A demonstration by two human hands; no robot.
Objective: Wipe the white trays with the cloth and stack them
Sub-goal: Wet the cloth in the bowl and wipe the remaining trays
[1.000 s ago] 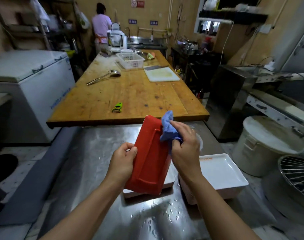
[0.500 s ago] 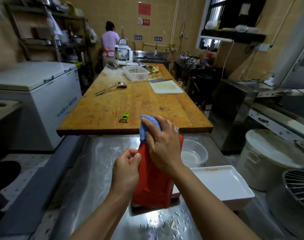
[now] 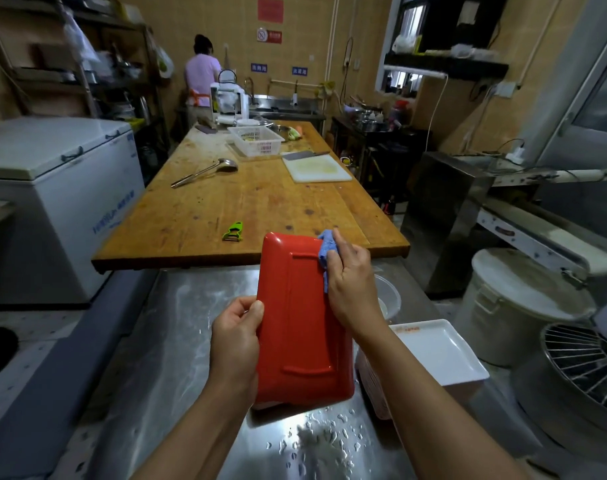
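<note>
I hold a rectangular tray [image 3: 300,320] upright over the wet steel counter [image 3: 177,341], its red underside facing me. My left hand [image 3: 238,344] grips its left edge, thumb on the red face. My right hand [image 3: 350,284] grips a blue cloth [image 3: 326,252] and presses it against the tray's upper right edge. A white tray [image 3: 440,355] lies flat on the counter to the right, on top of a pale basket. Under the held tray the edge of another white tray [image 3: 265,406] shows.
A clear bowl [image 3: 390,299] sits behind my right wrist. The long wooden table [image 3: 260,202] ahead carries a green peeler [image 3: 233,231], ladle, basket and cutting board. A white lidded bucket [image 3: 520,303] and wire fan guard stand right; a chest freezer left. A person stands at the far sink.
My right hand with the cloth has slid from the tray's top edge across to its upper right side. The tray is tilted so more of its red underside shows. The view has moved a little.
</note>
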